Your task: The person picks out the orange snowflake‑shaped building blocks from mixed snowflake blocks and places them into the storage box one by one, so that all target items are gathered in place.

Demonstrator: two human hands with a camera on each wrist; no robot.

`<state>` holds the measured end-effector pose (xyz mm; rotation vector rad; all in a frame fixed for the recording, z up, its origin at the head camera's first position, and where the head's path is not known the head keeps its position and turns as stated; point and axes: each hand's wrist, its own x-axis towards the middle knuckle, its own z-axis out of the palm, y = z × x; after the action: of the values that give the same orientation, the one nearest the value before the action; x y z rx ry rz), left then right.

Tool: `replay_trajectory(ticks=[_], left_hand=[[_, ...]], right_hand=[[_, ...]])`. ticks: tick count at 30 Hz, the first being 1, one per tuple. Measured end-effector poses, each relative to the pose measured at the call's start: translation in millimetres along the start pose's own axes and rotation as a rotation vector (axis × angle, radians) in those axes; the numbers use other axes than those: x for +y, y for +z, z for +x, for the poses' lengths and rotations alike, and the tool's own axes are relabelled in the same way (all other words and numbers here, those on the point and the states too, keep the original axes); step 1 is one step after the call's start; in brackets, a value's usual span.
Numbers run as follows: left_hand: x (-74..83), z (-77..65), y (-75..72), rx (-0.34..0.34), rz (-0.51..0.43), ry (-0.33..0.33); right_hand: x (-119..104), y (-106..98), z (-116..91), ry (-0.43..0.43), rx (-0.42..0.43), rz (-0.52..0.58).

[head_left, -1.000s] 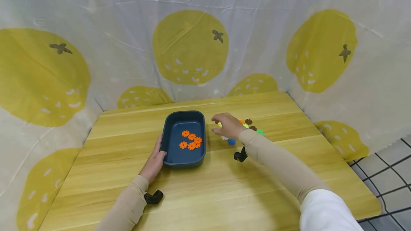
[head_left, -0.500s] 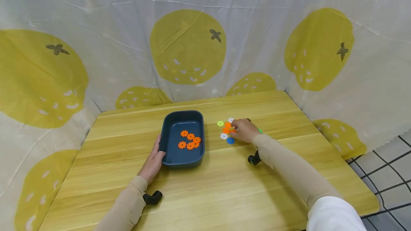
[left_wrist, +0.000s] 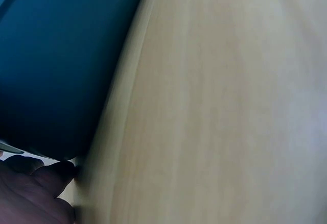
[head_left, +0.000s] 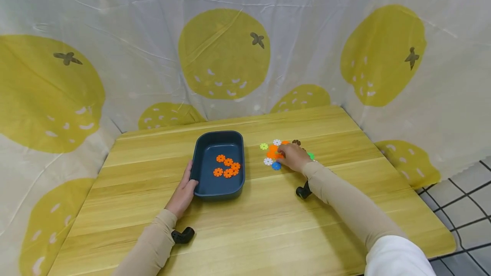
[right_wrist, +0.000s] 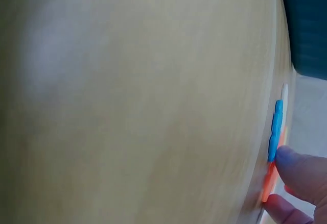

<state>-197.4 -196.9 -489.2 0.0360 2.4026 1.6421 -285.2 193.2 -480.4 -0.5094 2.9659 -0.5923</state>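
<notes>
Below: wooden table (head_left: pixel 261 233) | behind: patterned curtain (head_left: pixel 224 54) | left grip (head_left: pixel 182 195) pinches tray (head_left: pixel 210 187); right (head_left: pixel 293 157), orange disc (right_wrist: pixel 267 183)

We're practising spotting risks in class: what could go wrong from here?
The right hand might catch the blue disc, which lies close to its thumb. The loose orange discs are bunched, so two could come up together. The left hand holds one side of the tray, so a tug might shift it.

Left hand (head_left: pixel 181 197), right hand (head_left: pixel 293 156) bare. Beige sleeves (head_left: pixel 151 242), close-fitting, both forearms; white sleeve (head_left: pixel 397 257) higher on right arm. Black elbow-shaped camera (head_left: pixel 183 235) per wrist.
</notes>
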Motion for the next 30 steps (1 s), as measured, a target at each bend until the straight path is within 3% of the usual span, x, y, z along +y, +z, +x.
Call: replay_trajectory(ticks=[9,21,25,30], left_hand=[[-2.5,3.0,-0.5,-0.001,-0.006,0.001],[-2.5,3.0,-0.9,-0.001,-0.012,0.004],[-3.5,2.7,0.1,0.001,-0.013,-0.007],[-3.5,2.7,0.7,0.002,-0.011,-0.008]], right_hand=[[0,-2,3,0.014,-0.041,-0.021],[7,-7,5,-0.102,-0.110,-0.028],[8,-8,5,-0.062,-0.145,-0.009],[10,-11,4,0.039,-0.174,0.100]])
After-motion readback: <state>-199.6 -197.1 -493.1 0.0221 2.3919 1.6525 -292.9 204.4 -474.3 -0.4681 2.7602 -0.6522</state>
